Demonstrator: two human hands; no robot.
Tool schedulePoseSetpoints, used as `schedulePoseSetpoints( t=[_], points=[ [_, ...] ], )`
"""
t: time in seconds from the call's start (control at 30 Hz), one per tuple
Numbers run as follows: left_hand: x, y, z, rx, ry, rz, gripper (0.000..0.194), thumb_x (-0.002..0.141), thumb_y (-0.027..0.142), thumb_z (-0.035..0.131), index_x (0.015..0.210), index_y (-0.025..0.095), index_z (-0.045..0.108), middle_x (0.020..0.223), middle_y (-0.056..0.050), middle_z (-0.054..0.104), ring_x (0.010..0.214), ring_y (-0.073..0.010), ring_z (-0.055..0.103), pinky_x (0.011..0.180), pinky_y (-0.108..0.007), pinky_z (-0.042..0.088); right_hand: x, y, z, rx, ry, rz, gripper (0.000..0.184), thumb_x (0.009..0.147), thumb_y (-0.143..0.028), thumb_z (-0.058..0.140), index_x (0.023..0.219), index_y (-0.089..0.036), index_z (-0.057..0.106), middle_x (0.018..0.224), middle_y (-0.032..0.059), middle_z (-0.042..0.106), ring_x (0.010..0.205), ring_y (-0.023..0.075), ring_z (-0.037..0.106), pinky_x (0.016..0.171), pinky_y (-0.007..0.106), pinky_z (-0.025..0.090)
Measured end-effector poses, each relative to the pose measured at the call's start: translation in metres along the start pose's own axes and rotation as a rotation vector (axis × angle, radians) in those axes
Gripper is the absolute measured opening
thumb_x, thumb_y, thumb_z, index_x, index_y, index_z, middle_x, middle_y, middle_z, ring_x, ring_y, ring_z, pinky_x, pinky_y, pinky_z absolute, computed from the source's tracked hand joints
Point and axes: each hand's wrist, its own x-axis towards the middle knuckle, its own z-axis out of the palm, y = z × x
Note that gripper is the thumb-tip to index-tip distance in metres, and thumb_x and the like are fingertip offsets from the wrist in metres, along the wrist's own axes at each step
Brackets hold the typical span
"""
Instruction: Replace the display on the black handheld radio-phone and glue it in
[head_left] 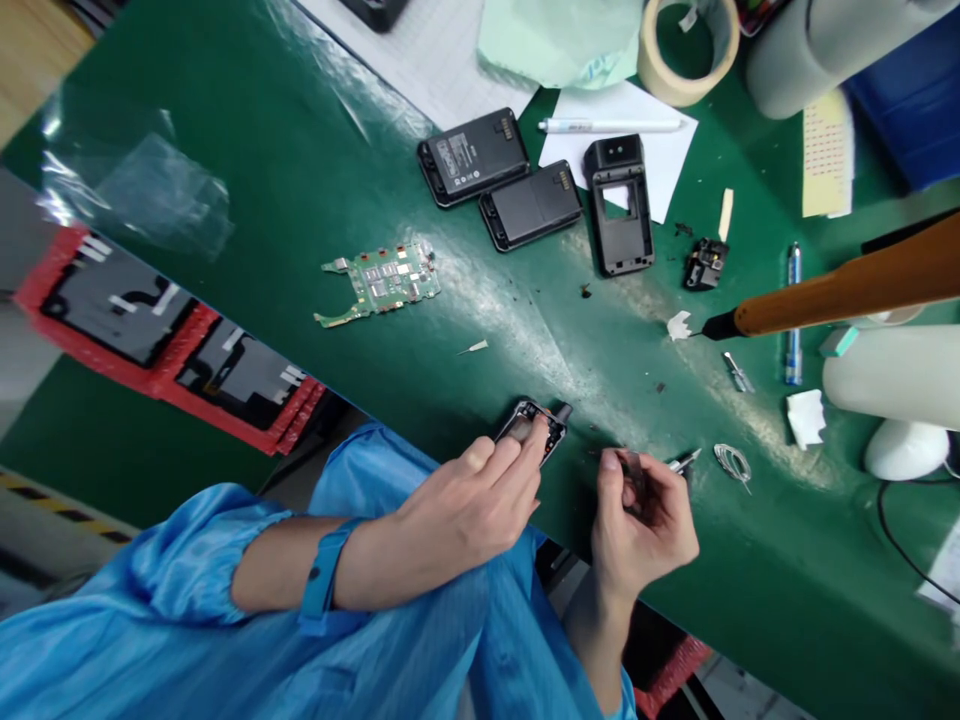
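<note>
My left hand [480, 490] is closed over a small black device housing [556, 432] at the table's near edge, its fingertips pressing on the open inside. A stubby dark knob juts from the housing's upper end. Just right of it, my right hand [645, 525] pinches a thin dark piece between thumb and fingers, too small and blurred to name. A pointed silver tip [684, 462] shows beyond that hand's knuckles; whether the hand holds it I cannot tell. Further up the table lies a green circuit board [390, 280], with a small needle-like tip [474, 347] below it.
Two black battery packs [476, 155] and an empty black casing [621, 215] lie at the back. An orange-handled tool [840, 285] reaches in from the right. A wire coil [732, 464], tape roll [688, 85], clear plastic bag [142, 190] and red-wrapped trays [157, 340] surround the work.
</note>
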Motion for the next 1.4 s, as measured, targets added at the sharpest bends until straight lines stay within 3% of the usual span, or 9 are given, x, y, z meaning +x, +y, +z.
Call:
schedulePoseSetpoints(
  t=[0.5, 0.93, 1.27, 1.4],
  points=[
    [-0.004, -0.002, 0.004, -0.008, -0.012, 0.0, 0.038, 0.115, 0.037, 0.061, 0.125, 0.01, 0.086, 0.149, -0.018, 0.077, 0.095, -0.0248, 0.057, 0.081, -0.039, 0.039, 0.003, 0.008, -0.01, -0.026, 0.005, 0.017, 0.009, 0.092, -0.02, 0.086, 0.093, -0.016, 0.078, 0.075, -0.0012, 0.072, 0.053, 0.0037, 0.049, 0.053, 0.013, 0.046],
    [-0.006, -0.002, 0.006, -0.027, -0.012, -0.001, 0.048, 0.113, 0.04, 0.066, 0.135, -0.001, 0.08, 0.147, -0.024, 0.076, 0.103, -0.025, 0.059, 0.081, -0.039, 0.041, -0.001, 0.01, -0.014, -0.037, -0.007, 0.015, 0.007, 0.096, -0.018, 0.084, 0.098, -0.017, 0.077, 0.079, -0.003, 0.072, 0.057, 0.0022, 0.048, 0.058, 0.011, 0.047],
    [-0.005, -0.002, 0.005, -0.012, -0.004, 0.022, 0.052, 0.111, 0.047, 0.071, 0.134, 0.001, 0.082, 0.146, -0.024, 0.078, 0.106, -0.0255, 0.059, 0.081, -0.038, 0.04, 0.003, 0.009, -0.018, -0.136, -0.045, -0.099, 0.004, 0.1, -0.015, 0.078, 0.099, -0.017, 0.075, 0.082, -0.002, 0.071, 0.057, 0.004, 0.046, 0.057, 0.017, 0.044],
    [-0.005, -0.002, 0.003, 0.004, -0.011, 0.026, 0.055, 0.111, 0.046, 0.07, 0.138, 0.0, 0.08, 0.148, -0.024, 0.076, 0.108, -0.0264, 0.058, 0.082, -0.037, 0.04, 0.012, 0.003, -0.02, -0.251, -0.071, -0.169, 0.006, 0.102, -0.015, 0.078, 0.108, -0.016, 0.08, 0.093, 0.0036, 0.076, 0.068, 0.0073, 0.058, 0.062, 0.021, 0.046]
  ],
)
